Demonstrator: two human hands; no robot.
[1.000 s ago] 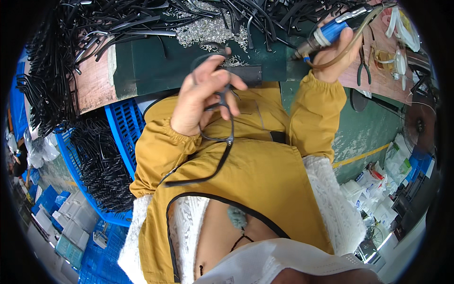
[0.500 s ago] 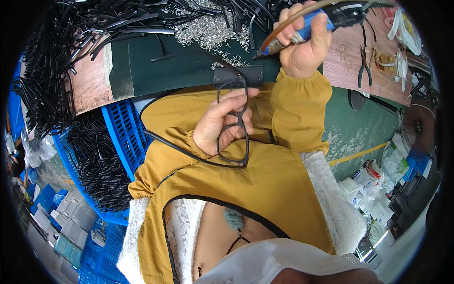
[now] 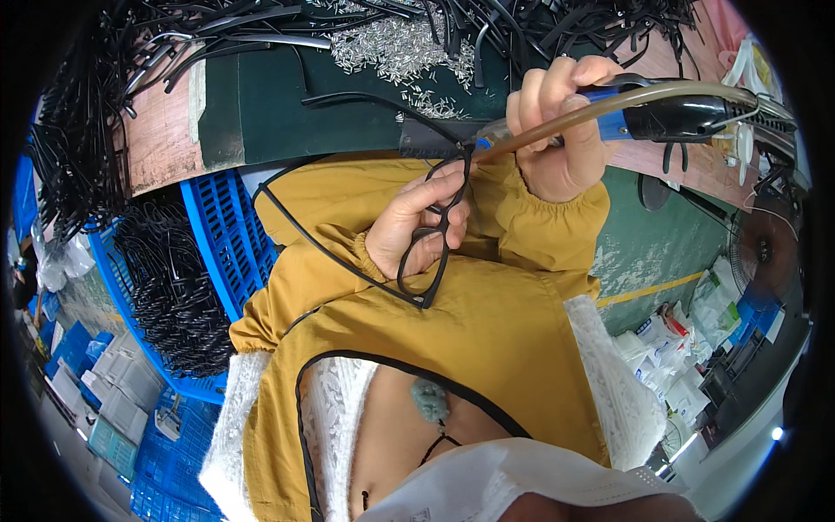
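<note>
My left hand [image 3: 416, 222] is closed around the middle of a black eyeglass frame [image 3: 444, 233], held over my lap just off the table edge. Its temples are spread to the left, one reaching over the table and the other curving past my left sleeve. With my right hand [image 3: 561, 130] I grip a blue and black power screwdriver [image 3: 670, 122], tilted so its nose points left. That nose is at the frame's upper corner, by the hinge; whether the tip touches a screw is too small to tell. A brown hose [image 3: 609, 106] crosses in front of my right fingers.
A small dark block [image 3: 422, 139] sits at the table's front edge. Behind it lie heaps of tiny silvery pieces [image 3: 396, 48] and loose black temples [image 3: 600, 30]. A blue basket [image 3: 228, 235] at the left holds many black frames. Pliers [image 3: 675, 158] lie partly hidden under the screwdriver.
My right hand has brought the screwdriver down and in, from above the table to the frame's upper corner. The frame has tilted slightly, its lower corner shifting left.
</note>
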